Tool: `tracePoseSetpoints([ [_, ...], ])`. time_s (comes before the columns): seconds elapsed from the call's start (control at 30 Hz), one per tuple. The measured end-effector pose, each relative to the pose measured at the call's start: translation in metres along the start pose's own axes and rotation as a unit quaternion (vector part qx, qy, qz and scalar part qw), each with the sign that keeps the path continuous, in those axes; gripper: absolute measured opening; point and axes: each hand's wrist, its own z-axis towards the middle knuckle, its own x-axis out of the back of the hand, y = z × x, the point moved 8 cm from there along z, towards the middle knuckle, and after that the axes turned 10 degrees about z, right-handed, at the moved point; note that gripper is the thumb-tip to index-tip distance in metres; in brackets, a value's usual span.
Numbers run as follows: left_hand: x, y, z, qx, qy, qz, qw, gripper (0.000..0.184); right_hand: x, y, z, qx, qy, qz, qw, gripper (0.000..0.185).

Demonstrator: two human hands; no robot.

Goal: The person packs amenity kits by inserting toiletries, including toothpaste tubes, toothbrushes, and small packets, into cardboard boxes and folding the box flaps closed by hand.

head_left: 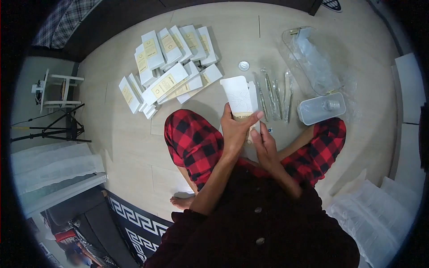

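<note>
A small white carton with a cream label, its top flap raised, is held upright in front of my lap. My left hand wraps around its lower left side, thumb lying across the front. At the lower right edge, my right hand is closed on the carton's bottom part; some of its fingers are hidden. Just beyond lie several long, slim items in clear plastic sleeves. A round silvery disc rests on the floor above the carton.
Many similar white boxes with cream labels are piled at the upper left. To the right sit a clear plastic bag and a translucent tub holding a small round item. A tripod and white stool stand far left.
</note>
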Motion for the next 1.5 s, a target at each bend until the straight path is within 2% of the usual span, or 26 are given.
tracePoseSetpoints([
  [0.17, 0.004, 0.001, -0.008, 0.007, 0.041, -0.021, 0.999, 0.042, 0.009, -0.003, 0.000, -0.055, 0.050, -0.007, 0.997, 0.034],
  [0.23, 0.006, -0.006, -0.007, 0.044, 0.041, -0.063, 0.996, 0.033, 0.010, 0.000, 0.000, -0.073, 0.055, 0.048, 0.995, 0.030],
  [0.37, 0.012, -0.005, -0.002, 0.023, 0.072, -0.124, 0.989, 0.031, 0.006, 0.011, 0.001, -0.096, 0.056, 0.058, 0.992, 0.028],
  [0.43, 0.024, -0.005, 0.001, -0.002, 0.123, -0.139, 0.983, 0.034, 0.008, -0.010, -0.003, 0.055, 0.141, 0.014, 0.988, 0.029],
  [0.47, 0.026, -0.006, 0.003, -0.002, 0.123, -0.139, 0.983, 0.034, 0.010, -0.007, -0.004, 0.056, 0.141, 0.013, 0.988, 0.029],
  [0.53, 0.030, -0.011, 0.007, 0.026, 0.113, -0.146, 0.982, 0.037, 0.008, 0.004, -0.005, 0.026, 0.078, 0.002, 0.997, 0.033],
  [0.57, 0.029, -0.010, 0.010, 0.018, 0.084, -0.122, 0.989, 0.036, 0.011, 0.008, -0.007, 0.025, 0.078, 0.002, 0.997, 0.033],
  [0.63, 0.032, -0.010, 0.011, 0.040, 0.054, -0.118, 0.991, 0.035, 0.010, 0.033, -0.008, -0.104, 0.053, 0.120, 0.986, 0.030],
  [0.67, 0.029, -0.012, 0.011, 0.061, 0.025, -0.115, 0.991, 0.035, 0.013, 0.033, -0.008, -0.105, 0.053, 0.120, 0.986, 0.030],
  [0.77, 0.032, -0.021, 0.012, 0.051, 0.063, -0.160, 0.984, 0.033, 0.007, 0.031, -0.008, -0.162, 0.023, 0.148, 0.975, 0.026],
  [0.83, 0.040, -0.025, 0.018, 0.060, 0.072, -0.177, 0.980, 0.032, 0.006, 0.034, -0.012, -0.196, 0.046, 0.230, 0.952, 0.022],
  [0.93, 0.042, -0.031, 0.021, 0.072, 0.083, -0.191, 0.975, 0.026, 0.013, 0.048, -0.022, -0.204, 0.035, 0.194, 0.959, 0.023],
  [1.0, 0.038, -0.026, 0.016, 0.039, 0.078, -0.142, 0.986, 0.032, 0.016, 0.054, -0.021, -0.214, 0.053, 0.220, 0.950, 0.022],
  [1.03, 0.038, -0.014, 0.014, -0.032, 0.086, -0.038, 0.995, 0.043, 0.018, 0.056, -0.021, -0.222, 0.070, 0.244, 0.941, 0.022],
  [1.07, 0.041, -0.014, 0.014, -0.032, 0.087, -0.038, 0.995, 0.043, 0.018, 0.055, -0.021, -0.222, 0.068, 0.244, 0.942, 0.022],
  [1.13, 0.053, -0.014, 0.015, -0.031, 0.127, 0.010, 0.991, 0.042, 0.007, 0.055, -0.023, -0.254, -0.003, 0.246, 0.936, 0.023],
  [1.27, 0.052, -0.020, 0.010, 0.010, 0.123, -0.003, 0.992, 0.035, 0.017, 0.051, -0.014, -0.189, 0.026, 0.173, 0.966, 0.025],
  [1.3, 0.043, -0.012, 0.002, -0.045, 0.148, 0.146, 0.977, 0.031, 0.022, 0.047, -0.007, -0.158, 0.060, 0.205, 0.964, 0.025],
  [1.33, 0.032, -0.004, -0.007, -0.099, 0.170, 0.292, 0.936, 0.027, 0.026, 0.043, -0.003, -0.127, 0.093, 0.237, 0.959, 0.026],
  [1.37, 0.026, 0.004, -0.017, -0.205, 0.198, 0.231, 0.930, 0.024, 0.025, 0.042, -0.002, -0.125, 0.093, 0.238, 0.959, 0.026],
  [1.5, 0.031, -0.008, -0.020, -0.151, 0.214, 0.242, 0.934, 0.027, 0.021, 0.037, -0.014, -0.154, 0.104, 0.208, 0.960, 0.026],
])
